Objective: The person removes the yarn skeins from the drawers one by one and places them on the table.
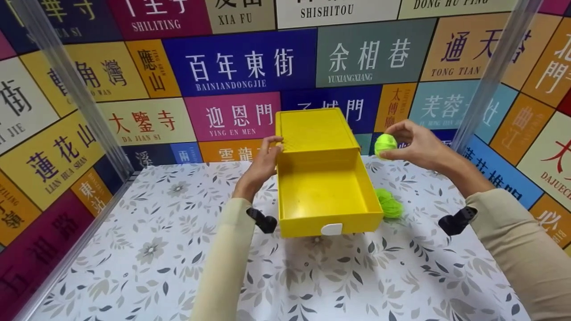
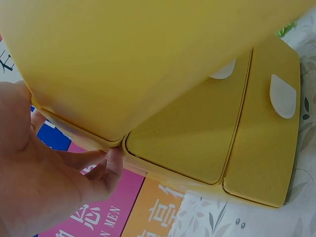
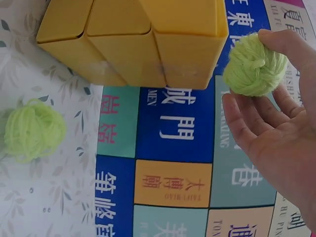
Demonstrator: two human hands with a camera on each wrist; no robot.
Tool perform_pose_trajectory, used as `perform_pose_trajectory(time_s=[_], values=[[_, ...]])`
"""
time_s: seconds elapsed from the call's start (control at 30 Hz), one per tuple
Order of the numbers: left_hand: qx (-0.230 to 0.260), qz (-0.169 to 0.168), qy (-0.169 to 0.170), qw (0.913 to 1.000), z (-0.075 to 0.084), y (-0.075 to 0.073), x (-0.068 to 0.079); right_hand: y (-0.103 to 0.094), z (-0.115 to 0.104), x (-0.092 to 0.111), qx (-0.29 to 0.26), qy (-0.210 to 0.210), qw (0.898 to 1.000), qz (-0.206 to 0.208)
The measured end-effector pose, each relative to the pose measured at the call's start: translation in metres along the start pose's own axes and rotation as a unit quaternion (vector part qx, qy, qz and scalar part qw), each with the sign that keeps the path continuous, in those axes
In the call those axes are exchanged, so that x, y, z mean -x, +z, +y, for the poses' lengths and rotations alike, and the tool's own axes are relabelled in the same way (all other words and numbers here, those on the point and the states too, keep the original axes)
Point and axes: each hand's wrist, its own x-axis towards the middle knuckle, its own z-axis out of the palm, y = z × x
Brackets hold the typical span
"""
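A yellow drawer cabinet [image 1: 314,129] stands on the table, its top drawer [image 1: 328,189] pulled out toward me and bare inside. Two lower drawers [image 2: 187,133] are closed beneath it. My left hand [image 1: 263,165] grips the cabinet's left side near the top front edge, fingers bent over the rim. To the right of the cabinet, my right hand [image 1: 417,145] pinches a bright green yarn ball [image 3: 254,66] between thumb and fingers, raised above the table. A second green yarn ball [image 1: 389,204] lies on the table by the drawer's right side, partly hidden by it in the head view.
The table is covered with a leaf-patterned white cloth [image 1: 151,249]. Behind it rises a wall of coloured name panels [image 1: 241,62]. Clear posts [image 1: 495,67] stand at the back left and right corners. A white tab [image 1: 331,229] marks the drawer front.
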Motion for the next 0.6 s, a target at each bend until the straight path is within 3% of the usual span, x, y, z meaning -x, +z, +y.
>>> perform_pose_trajectory(time_s=[0.6], values=[[-0.006, 0.002, -0.008, 0.9999, 0.0, 0.0, 0.0, 0.0, 0.078, 0.008, 0.014, 0.051, 0.998, 0.015]])
